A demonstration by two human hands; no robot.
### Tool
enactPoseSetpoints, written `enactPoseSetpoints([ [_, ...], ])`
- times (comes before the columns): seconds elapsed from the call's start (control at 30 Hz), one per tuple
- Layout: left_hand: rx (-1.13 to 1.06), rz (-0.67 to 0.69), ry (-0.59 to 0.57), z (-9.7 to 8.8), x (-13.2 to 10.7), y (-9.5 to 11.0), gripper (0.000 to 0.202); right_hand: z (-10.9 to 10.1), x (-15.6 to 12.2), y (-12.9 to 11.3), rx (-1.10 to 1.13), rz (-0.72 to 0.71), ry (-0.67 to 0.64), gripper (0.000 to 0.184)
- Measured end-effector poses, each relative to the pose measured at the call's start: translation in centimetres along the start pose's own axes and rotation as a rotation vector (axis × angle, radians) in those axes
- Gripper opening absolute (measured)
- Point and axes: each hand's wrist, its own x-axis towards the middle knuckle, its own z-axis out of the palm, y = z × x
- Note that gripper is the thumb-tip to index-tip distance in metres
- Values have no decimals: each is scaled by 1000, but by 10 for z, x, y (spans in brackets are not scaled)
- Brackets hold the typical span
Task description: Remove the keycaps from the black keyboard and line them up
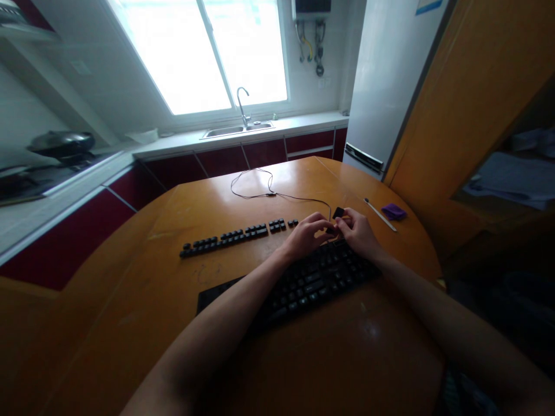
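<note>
A black keyboard lies on the round wooden table in front of me. My left hand rests at the keyboard's far edge with its fingers curled, touching the keys there. Just to its right, my right hand is closed on a small black keycap held at the fingertips. A row of loose black keycaps is lined up on the table to the left of my hands. The keyboard's thin cable loops across the table behind them.
A white stick-like tool and a small purple object lie at the table's right. Behind are a counter with sink and tap, a wok on the stove at left, and a white fridge beside a wooden door.
</note>
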Motion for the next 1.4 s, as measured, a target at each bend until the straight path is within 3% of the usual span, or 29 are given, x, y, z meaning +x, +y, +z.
enactPoseSetpoints([
  [0.13, -34, -43, 15, 2, -1, -1, 13, 1, -1, 0, -58, -56, -32, 20],
  [0.27, -46, -23, -33, 5, -3, -2, 10, 0, 1, 3, -32, -18, -80, 20],
  [0.47, -68, -39, 47, 8, 0, 0, 13, 0, 1, 3, 7, 24, -102, 22],
  [0.63, -136, -100, 106, 8, 1, 5, 21, 1, 0, -2, 31, 33, -24, 21],
  [0.83, -22, 73, 69, 6, 0, 0, 17, 5, 2, 1, 120, 172, 116, 19],
  [0.93, -29, 96, 62, 7, -1, -3, 20, 5, 2, 4, 157, 201, 133, 18],
  [1.4, -247, -165, 136, 6, 0, 3, 23, 8, -5, -9, 84, 67, 57, 17],
])
